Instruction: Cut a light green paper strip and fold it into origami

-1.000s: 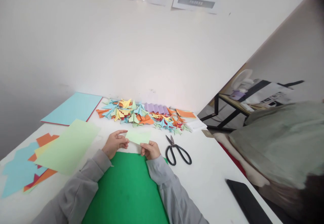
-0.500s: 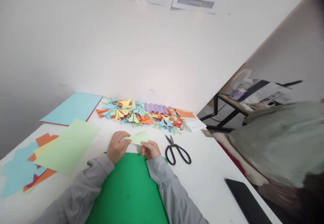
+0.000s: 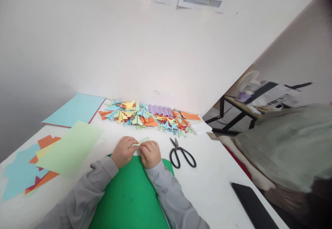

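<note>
A small piece of light green paper [image 3: 144, 140] is pinched between my two hands, above the table near the far end of a green surface [image 3: 129, 194]. My left hand [image 3: 125, 152] grips its left side, with fingers and thumb closed. My right hand [image 3: 150, 154] has its fingertips closed on the paper close to the left fingertips. Much of the paper is hidden behind the fingers. To the right of my right hand lie black-handled scissors [image 3: 181, 153], blades pointing away. Beyond the hands is a heap of small folded paper planes [image 3: 137, 115] in several colours.
A large light green sheet [image 3: 70, 149] overlaps coloured paper pieces [image 3: 20, 173] at left. Blue sheets [image 3: 75, 110] lie at the back left by the wall. Purple pleated paper [image 3: 160, 110] sits in the heap. A black flat object [image 3: 252, 201] is near the right edge. Another person [image 3: 287, 146] is at right.
My right hand has moved left and turned, bringing its fingertips up to the left ones. The green paper, spread between the hands before, is now mostly covered by fingers.
</note>
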